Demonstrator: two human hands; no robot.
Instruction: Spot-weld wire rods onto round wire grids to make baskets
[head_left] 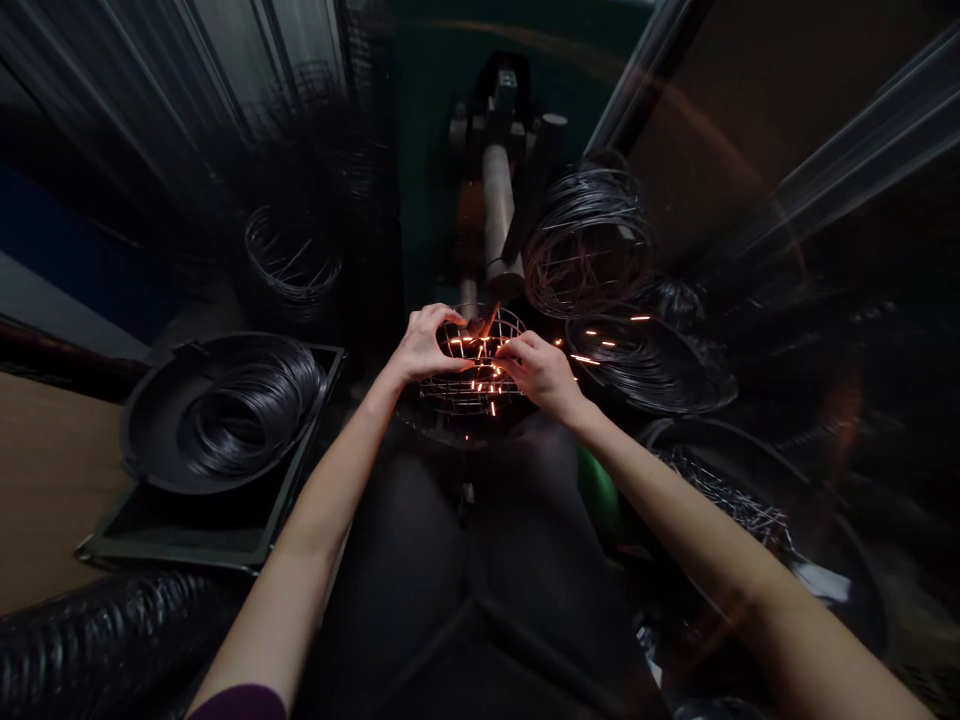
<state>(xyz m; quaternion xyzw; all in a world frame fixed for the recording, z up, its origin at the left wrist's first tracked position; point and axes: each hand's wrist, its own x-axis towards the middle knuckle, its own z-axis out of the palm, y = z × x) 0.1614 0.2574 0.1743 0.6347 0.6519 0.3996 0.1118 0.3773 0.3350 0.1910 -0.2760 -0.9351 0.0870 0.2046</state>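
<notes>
A round wire basket (pixel 459 402), its wires crossing in a grid, is held above my lap. My left hand (pixel 422 345) grips its left side, with thumb and fingers curved around the rim. At the right side, the fingers of my right hand (pixel 541 372) are pinched together on the wires; whether a separate wire is between them I cannot tell. The spot welder's thick metal arm (pixel 496 195) comes down from behind, and its electrode tip (pixel 471 322) meets the basket between my hands. Orange sparks (pixel 491 372) fly there, falling down and to the right.
Left, a dark round pan (pixel 150 440) holds a wire coil (pixel 259 410) over a green-edged tray (pixel 180 545). Wire rings (pixel 589 240) hang right of the welder. Another coil (pixel 645 360) and a basin (pixel 825 500) with short wire pieces (pixel 724 495) lie at right.
</notes>
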